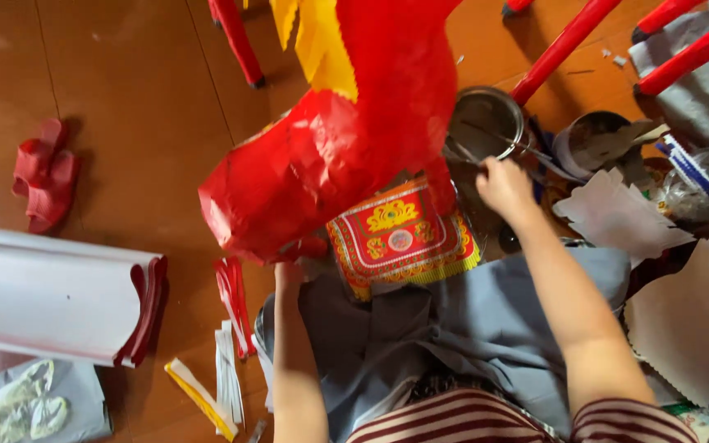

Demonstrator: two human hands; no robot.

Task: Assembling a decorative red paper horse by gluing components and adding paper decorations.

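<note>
Striped sleeves nearest. Left hand props the red paper figure from below, grip hidden. Right hand closed on a thin stick at the metal bowl — thin paper could tear or tip.

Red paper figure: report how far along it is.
Done: the red paper figure already wears red skin and yellow trim. In hand: the left hand props it from below, while the right hand reaches by the metal bowl. Left: paper strips and a patterned sheet lie unused.
</note>
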